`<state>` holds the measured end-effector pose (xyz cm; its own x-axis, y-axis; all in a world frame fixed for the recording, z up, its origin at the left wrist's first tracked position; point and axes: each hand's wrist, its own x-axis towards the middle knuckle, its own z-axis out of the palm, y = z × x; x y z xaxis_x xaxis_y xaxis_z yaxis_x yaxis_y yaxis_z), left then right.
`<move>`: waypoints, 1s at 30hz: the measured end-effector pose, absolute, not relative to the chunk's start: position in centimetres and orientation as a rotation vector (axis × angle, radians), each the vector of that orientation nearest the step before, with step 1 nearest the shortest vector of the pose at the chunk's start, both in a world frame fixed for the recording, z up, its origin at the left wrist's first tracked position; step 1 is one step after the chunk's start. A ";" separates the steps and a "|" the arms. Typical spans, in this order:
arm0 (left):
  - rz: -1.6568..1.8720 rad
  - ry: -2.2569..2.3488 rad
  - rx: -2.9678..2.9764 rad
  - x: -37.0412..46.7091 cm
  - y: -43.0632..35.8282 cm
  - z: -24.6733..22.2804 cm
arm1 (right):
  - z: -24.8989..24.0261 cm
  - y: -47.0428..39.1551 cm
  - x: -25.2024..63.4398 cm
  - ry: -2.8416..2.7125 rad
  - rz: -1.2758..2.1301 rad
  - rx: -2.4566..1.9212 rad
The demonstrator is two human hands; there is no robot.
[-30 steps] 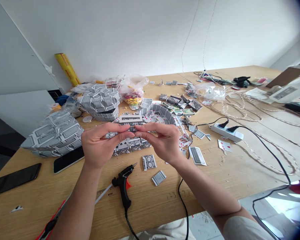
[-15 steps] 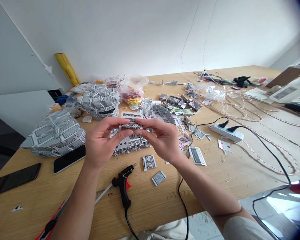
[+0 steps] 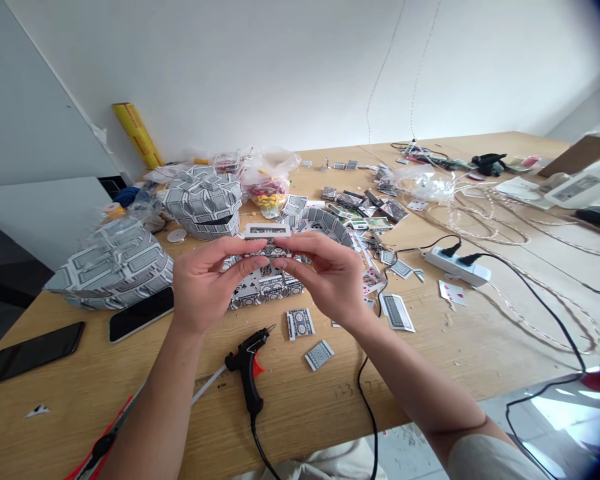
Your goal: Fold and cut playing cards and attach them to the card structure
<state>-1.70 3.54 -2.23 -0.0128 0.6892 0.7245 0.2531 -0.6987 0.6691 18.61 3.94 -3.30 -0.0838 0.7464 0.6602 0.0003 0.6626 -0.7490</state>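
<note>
Between the fingertips of my left hand (image 3: pixel 205 283) and my right hand (image 3: pixel 325 277) is a small folded playing card (image 3: pixel 269 251), pinched at both ends. The fingers hide part of it. Behind and below my hands stands an open box shape made of playing cards (image 3: pixel 247 290). A black hot glue gun (image 3: pixel 249 367) lies in front on the table, its nozzle pointing up and right. Two small card pieces, one dark-patterned (image 3: pixel 301 324) and one grey (image 3: pixel 319 355), lie to the right of the glue gun.
Two card-built domed shapes (image 3: pixel 113 270) (image 3: pixel 203 200) stand at left, near two phones (image 3: pixel 33 353) (image 3: pixel 141 317). A power strip (image 3: pixel 457 267) and coiled cords are at right. A red utility knife (image 3: pixel 103 447) lies by my left forearm. Loose cards and plastic bags (image 3: pixel 270 180) sit behind.
The view has shifted slightly. Both hands keep their pinch on the folded card, which looks turned a little; other things on the table stay where they were.
</note>
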 end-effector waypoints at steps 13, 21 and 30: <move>1.778 0.997 1.908 -1.5 3.5 -2.3 | -3.1 3.4 18.5 -1.505 0.638 -0.694; 1.729 0.976 1.883 -1.4 3.3 -1.9 | -3.3 3.4 18.5 -1.503 0.651 -0.689; 1.644 0.933 1.862 -1.6 3.4 -2.1 | -3.2 3.3 18.4 -1.502 0.682 -0.662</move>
